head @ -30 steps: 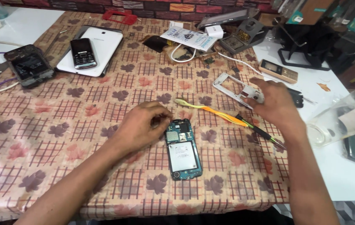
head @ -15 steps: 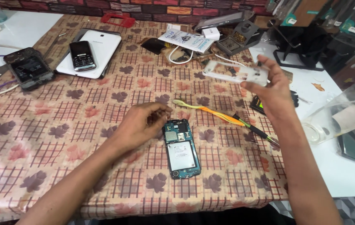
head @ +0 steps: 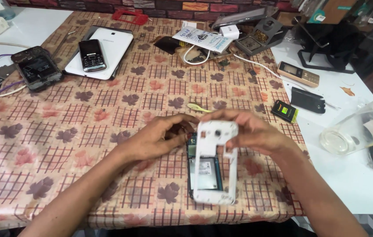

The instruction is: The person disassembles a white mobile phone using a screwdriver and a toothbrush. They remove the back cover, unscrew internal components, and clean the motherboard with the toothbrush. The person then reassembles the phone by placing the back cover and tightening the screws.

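white phone frame (head: 213, 164) with open rectangular middle, over opened phone (head: 204, 169).

Your counter (head: 362, 188) is white, with a leaf-patterned cloth (head: 63, 131) spread over most of it. On the cloth lie a white tablet (head: 112, 50) (a small black keypad phone (head: 92, 55) rests on top of it), a dark opened handset (head: 37, 68) at the left edge, and the opened phone (head: 204, 173) near you. On the bare white part sit a gold keypad phone (head: 298, 73), a black battery (head: 285, 110) and a clear plastic bag (head: 366, 127).
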